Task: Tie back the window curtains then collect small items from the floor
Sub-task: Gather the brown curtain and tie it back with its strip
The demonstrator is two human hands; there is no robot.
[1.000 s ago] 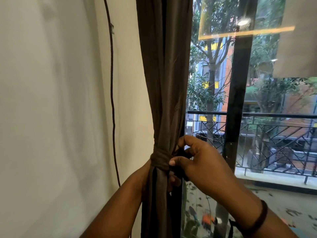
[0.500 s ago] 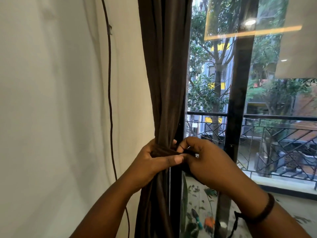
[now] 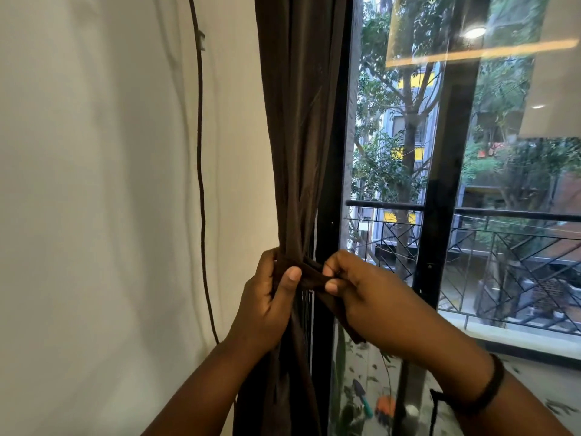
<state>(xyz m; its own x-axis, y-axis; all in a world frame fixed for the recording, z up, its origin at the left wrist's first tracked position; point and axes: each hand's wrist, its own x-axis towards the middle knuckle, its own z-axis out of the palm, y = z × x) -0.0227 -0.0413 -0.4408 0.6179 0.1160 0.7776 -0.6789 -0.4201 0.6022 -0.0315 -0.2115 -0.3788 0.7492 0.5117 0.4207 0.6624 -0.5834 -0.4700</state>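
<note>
The lower part of the brown curtain is running out of the picture at the bottom edge, and its top is cut off as well, so the rod is not showing. The fingers of the left hand are going behind the gathered cloth and are hidden there; only the thumb is lying in front, pressing on the tie-back strip. How the strip is passing around the back of the curtain cannot be seen. It is also hard to tell if a knot is already formed.

The curtain is hanging just beside the dark window frame, gathered into a narrow bundle at the height of the hands. The left hand is gripping this bundle, with the fingers curled round it. The right hand is holding the free end of the strip to the right of the bundle, pinching it between thumb and curled fingers, and the end is hanging down under the palm. A dark cord is hanging on the white wall to the left of the curtain, apart from it. A dark band is sitting on the right wrist.
</note>
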